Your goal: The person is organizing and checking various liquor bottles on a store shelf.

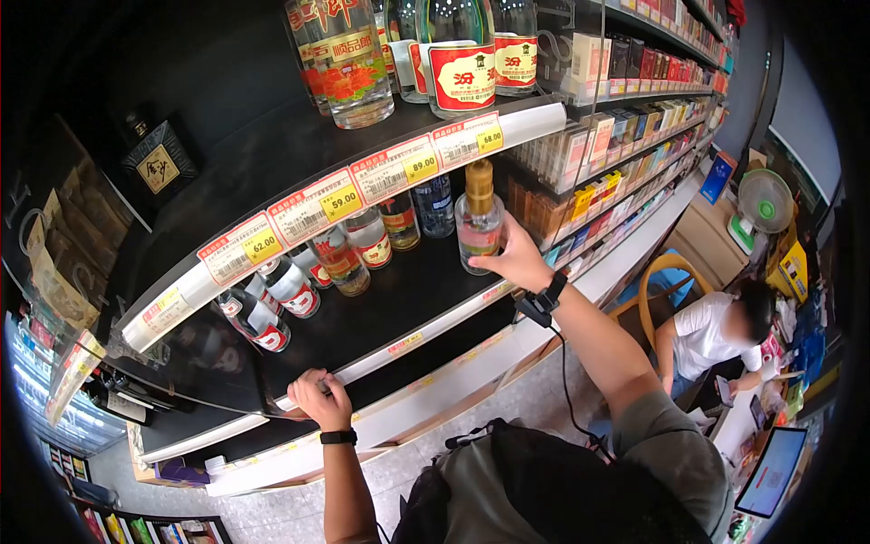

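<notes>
My right hand (517, 256) is wrapped round a clear glass bottle (478, 234) with a gold cap, which stands upright on the black lower shelf. A dark blue bottle (433, 208) is just left of it. Farther left are several liquor bottles with red and white labels, among them one lying tilted in view (257, 319). My left hand (321, 399) is closed at the front edge of the lower shelf (399, 347). Something small and greyish shows between its fingers; I cannot make out what it is.
Yellow price tags line the upper shelf edge (344, 204), with large bottles (460, 63) above. Cigarette packs (625, 136) fill racks at right. A seated person (716, 335) is by a counter with a monitor (772, 471), near a green fan-like scale (763, 204).
</notes>
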### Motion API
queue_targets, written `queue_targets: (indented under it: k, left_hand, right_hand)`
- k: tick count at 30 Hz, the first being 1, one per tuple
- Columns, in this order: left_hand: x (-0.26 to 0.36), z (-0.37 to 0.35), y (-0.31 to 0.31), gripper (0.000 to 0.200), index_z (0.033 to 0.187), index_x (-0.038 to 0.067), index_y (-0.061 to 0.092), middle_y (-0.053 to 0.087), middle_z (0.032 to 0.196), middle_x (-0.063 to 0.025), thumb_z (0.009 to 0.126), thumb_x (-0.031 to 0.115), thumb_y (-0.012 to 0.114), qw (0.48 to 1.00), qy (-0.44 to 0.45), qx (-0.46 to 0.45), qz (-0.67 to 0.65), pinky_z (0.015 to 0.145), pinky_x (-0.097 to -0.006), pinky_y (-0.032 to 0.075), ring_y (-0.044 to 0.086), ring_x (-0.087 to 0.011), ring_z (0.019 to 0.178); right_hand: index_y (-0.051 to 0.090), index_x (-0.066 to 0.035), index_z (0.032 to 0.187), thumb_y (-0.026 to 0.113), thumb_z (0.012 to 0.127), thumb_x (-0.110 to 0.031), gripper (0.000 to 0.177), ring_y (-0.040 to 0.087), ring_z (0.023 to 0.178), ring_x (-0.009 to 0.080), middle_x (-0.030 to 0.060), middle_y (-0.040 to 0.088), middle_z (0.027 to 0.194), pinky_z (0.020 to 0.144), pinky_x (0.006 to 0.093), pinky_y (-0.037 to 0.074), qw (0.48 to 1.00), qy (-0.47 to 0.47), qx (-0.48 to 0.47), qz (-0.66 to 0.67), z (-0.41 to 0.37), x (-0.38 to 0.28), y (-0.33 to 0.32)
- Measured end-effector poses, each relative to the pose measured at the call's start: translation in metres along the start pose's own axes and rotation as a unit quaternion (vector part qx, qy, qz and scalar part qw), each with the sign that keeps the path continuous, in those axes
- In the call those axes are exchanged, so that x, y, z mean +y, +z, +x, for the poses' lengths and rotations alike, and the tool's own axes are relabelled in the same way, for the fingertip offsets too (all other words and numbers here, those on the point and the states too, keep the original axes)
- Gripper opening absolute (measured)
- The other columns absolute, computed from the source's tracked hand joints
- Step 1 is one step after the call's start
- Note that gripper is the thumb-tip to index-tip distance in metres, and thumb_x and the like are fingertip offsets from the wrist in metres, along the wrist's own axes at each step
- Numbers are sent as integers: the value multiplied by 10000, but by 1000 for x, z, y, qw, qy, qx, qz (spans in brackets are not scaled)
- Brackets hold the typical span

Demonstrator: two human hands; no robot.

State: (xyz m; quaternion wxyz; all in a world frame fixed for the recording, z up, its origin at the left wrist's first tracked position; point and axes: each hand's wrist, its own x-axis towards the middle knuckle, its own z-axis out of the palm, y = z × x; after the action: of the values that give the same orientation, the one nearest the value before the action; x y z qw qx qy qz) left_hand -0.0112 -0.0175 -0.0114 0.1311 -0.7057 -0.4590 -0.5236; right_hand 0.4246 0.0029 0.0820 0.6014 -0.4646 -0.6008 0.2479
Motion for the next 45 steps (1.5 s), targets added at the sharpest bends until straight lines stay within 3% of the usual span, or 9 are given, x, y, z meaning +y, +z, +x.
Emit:
queue_targets:
  k: [19, 23, 29, 31, 33, 34, 35, 37, 45]
  left_hand:
    - [0, 2, 1, 104, 946, 77, 632, 678, 948, -98, 850, 55, 663, 1000, 3, 2, 11, 930, -443, 408, 627, -306, 901]
    - [0, 2, 0, 87, 942, 67, 628, 666, 940, -100, 859, 53, 652, 1000, 2, 1, 6, 940, -448, 407, 627, -310, 908]
    - [-1, 3, 1, 90, 939, 93, 644, 684, 944, -89, 850, 85, 654, 1000, 13, 9, 11, 902, -438, 413, 635, -290, 876]
    - [-1, 3, 0, 81, 940, 92, 646, 683, 942, -88, 859, 97, 653, 1000, 11, 8, 9, 908, -438, 413, 633, -291, 875]
    - [-1, 4, 0, 79, 941, 91, 648, 682, 941, -88, 864, 107, 652, 1000, 14, 8, 8, 918, -437, 413, 632, -290, 879]
    - [0, 4, 0, 79, 941, 91, 648, 682, 941, -88, 864, 107, 652, 1000, 14, 9, 6, 918, -437, 413, 632, -290, 879]
    - [1, 3, -1, 65, 940, 83, 638, 675, 947, -95, 877, 100, 637, 1000, 9, 3, 4, 930, -444, 411, 629, -302, 900]
    - [0, 3, -1, 53, 938, 74, 629, 667, 954, -103, 890, 93, 621, 1000, 5, -1, 0, 943, -452, 409, 627, -315, 921]
    - [-3, 2, 3, 63, 934, 94, 649, 679, 928, -85, 874, 111, 641, 999, 24, 25, 19, 907, -439, 422, 636, -286, 867]
  right_hand:
    - [523, -64, 1443, 989, 715, -153, 869, 578, 1327, 275, 145, 565, 1460, 1138, 420, 461, 985, -163, -54, -30, -68, -131, -2]
    - [255, -130, 1590, 1051, 633, -197, 1247, 464, 1477, 358, 172, 474, 1534, 1241, 562, 353, 981, -123, -65, 133, -66, -169, -14]
    - [223, -195, 1678, 1069, 593, -249, 1376, 443, 1505, 371, 191, 420, 1623, 1249, 546, 381, 863, -470, -91, 159, 10, -242, -16]
    - [377, -69, 1584, 1019, 710, -256, 1100, 552, 1414, 346, 210, 530, 1529, 1202, 512, 442, 875, -426, 38, 228, 9, -280, 18]
    - [249, -38, 1653, 967, 773, -310, 1168, 444, 1483, 467, 266, 372, 1645, 1197, 617, 441, 896, -427, 80, 90, 16, -298, 5]
    - [315, 29, 1588, 909, 838, -133, 970, 507, 1452, 411, 268, 469, 1569, 1141, 548, 524, 890, -438, 68, 107, 20, -299, 5]
    - [559, 8, 1445, 794, 908, -90, 594, 665, 1249, 239, 155, 686, 1301, 1041, 364, 576, 833, -484, 196, -181, 26, -304, 8]
    - [447, 41, 1530, 865, 798, 22, 843, 647, 1289, 233, 154, 677, 1315, 1123, 386, 536, 925, -346, 53, 151, 34, -318, 27]
    - [424, 8, 1511, 833, 867, 30, 763, 642, 1235, 175, 105, 637, 1355, 1056, 362, 545, 925, -349, -17, 152, 96, -305, 38]
